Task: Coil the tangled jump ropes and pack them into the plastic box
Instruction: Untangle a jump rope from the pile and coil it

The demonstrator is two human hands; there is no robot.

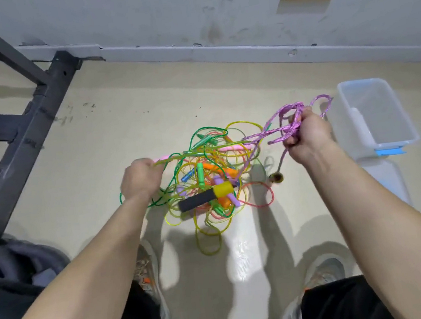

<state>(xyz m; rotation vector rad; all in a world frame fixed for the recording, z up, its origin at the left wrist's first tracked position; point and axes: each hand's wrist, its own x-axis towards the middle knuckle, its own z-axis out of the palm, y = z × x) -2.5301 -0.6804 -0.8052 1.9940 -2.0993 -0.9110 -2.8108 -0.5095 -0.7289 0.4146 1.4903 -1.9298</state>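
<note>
Right grip (307, 134): clenched round several loops of the purple rope (289, 120), held up just beside the plastic box (408, 119). I judge the loops are bunched in the fist so the coil cannot spring apart.
Purple rope: one strand runs from the fist back into the tangle (206, 181), and a tail hangs below with a wooden handle (276, 177) at its end. By my reading it is not free yet.
Left grip (141, 178): closed on yellow-green strands at the tangle's left edge. I take this as bracing the pile so the purple rope can draw out against it.
Tangle: thin green, yellow and red cords with coloured handles, and a black-and-yellow handle (203, 197) at the front. It sits between my two grips. I cannot tell whether it rests on the floor (120, 122) or hangs partly lifted.
Plastic box: clear and open, on the floor at the right, with no rope in it that I can see. It is close enough for a short drop.
Floor: pale, glossy and scuffed.
Room: a marked white wall (185, 8) with skirting, and a dark metal frame (24, 102) at the left.
</note>
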